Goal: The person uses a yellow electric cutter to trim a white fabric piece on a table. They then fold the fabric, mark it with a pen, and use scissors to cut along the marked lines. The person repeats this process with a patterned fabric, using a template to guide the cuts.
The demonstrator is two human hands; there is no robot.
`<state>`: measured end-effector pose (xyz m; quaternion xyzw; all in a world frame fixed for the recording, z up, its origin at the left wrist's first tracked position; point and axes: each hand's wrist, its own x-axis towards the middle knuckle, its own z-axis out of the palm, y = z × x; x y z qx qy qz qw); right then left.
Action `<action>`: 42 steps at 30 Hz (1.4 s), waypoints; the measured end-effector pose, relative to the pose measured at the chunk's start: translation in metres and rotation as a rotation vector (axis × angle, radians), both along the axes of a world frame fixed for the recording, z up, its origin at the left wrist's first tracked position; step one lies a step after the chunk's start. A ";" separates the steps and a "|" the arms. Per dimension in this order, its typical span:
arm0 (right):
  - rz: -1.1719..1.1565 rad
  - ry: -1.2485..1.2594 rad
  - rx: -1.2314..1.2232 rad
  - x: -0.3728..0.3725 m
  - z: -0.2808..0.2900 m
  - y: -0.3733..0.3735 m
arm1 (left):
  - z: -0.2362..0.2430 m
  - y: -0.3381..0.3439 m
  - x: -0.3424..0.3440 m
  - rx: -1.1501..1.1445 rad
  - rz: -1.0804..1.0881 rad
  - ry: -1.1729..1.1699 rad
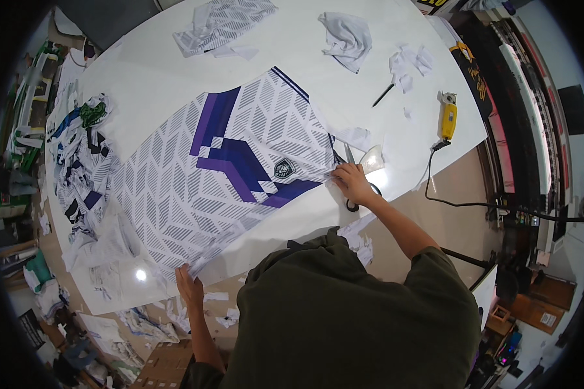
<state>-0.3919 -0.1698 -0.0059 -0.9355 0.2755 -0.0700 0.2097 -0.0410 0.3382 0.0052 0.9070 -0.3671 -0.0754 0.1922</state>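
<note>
A white jersey panel [175, 172] with grey hatching, a purple and navy band and a dark crest lies spread across the table. At its lower near corner my left hand [189, 285] has its fingers closed on the fabric edge. My right hand [353, 183] pinches the panel's right corner, near the crest. Scissors [350, 153] with dark handles lie partly beneath that hand. Just beyond it sits a pale, curved translucent piece [372, 159], whose kind I cannot make out.
The white table [396, 139] carries a heap of fabric scraps [84, 175] at left. Farther off lie a patterned cloth piece [224, 26], a crumpled white cloth [347, 40] and a black pen [383, 95]. A yellow corded cutter [448, 118] rests at right, its cable [474, 204] trailing off the table.
</note>
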 end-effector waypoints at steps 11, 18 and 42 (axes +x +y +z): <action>-0.010 0.083 0.439 0.023 0.073 -0.049 | 0.066 0.055 0.058 -0.023 0.219 0.372; -0.087 -0.140 0.566 0.127 0.068 -0.121 | 0.103 0.006 0.175 -0.183 0.252 0.412; -0.311 -0.172 0.487 0.291 -0.027 -0.267 | -0.035 -0.107 0.397 -0.318 0.566 0.534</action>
